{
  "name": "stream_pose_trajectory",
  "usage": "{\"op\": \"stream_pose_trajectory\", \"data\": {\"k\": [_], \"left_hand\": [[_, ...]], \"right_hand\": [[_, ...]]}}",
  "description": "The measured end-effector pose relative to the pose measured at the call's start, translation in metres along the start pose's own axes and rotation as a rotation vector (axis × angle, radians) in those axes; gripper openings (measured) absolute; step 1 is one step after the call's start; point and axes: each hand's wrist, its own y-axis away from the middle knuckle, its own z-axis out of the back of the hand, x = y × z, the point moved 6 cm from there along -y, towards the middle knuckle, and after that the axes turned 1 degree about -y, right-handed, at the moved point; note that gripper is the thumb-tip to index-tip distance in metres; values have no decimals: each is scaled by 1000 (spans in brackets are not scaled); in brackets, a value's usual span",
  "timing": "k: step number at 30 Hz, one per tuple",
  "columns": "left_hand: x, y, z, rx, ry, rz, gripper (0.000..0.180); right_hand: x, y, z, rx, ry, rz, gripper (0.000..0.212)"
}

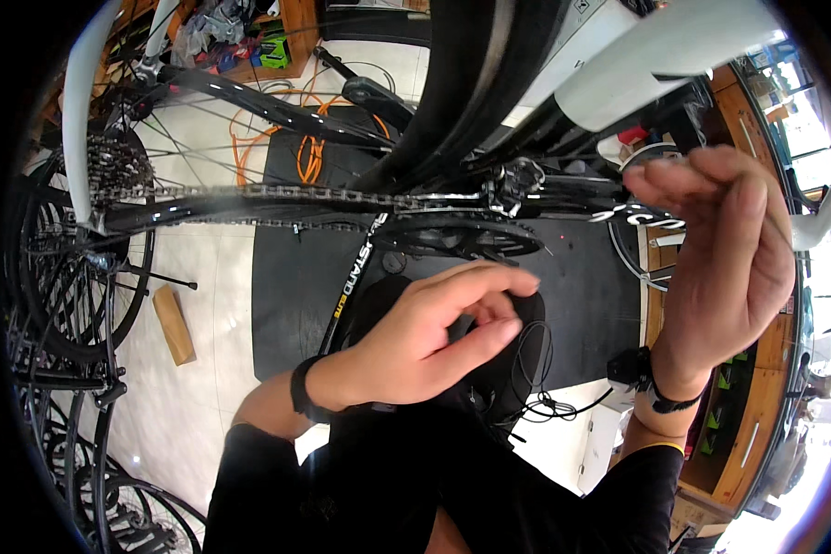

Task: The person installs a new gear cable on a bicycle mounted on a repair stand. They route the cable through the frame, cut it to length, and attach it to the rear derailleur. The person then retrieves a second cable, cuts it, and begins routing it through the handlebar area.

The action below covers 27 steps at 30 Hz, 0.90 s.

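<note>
My left hand point(434, 334) hovers below the chainring point(462, 238) of a bicycle, thumb and fingers curved with a gap between them and nothing held. Higher and to the right is my right hand point(731, 254), beside a dark frame tube point(577, 196) with white lettering. Its fingers are bent over and the thumb lies close to them; whether anything small is inside is hidden. A chain point(295, 193) runs from the rear cassette point(118, 171) at the left toward the front derailleur point(521, 185). Neither hand visibly touches the chain.
A dark tyre point(471, 83) and a thick white tube point(660, 69) cross the top. Below lies a black mat point(591, 314) with a stand leg point(351, 282). Orange cable point(312, 157), a cardboard piece point(173, 325), other bikes point(74, 406) and wooden drawers point(752, 434) surround it. Black cable loops hang nearby.
</note>
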Motion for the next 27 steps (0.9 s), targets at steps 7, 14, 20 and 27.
{"op": "stream_pose_trajectory", "data": {"k": [7, 14, 20, 27], "left_hand": [[-19, -55, -7, -172, 568, -236, 50], [-2, -61, -10, -198, 779, -118, 21], [-8, -68, -2, -213, 533, -169, 16], [-14, -72, -2, -203, 323, -321, 12]], "right_hand": [[13, 23, -15, 192, -78, 45, 24], [16, 49, -29, 408, 15, 179, 19], [-20, 56, -12, 475, 102, -41, 12], [-62, 67, 6, 320, -197, -442, 38]]}}
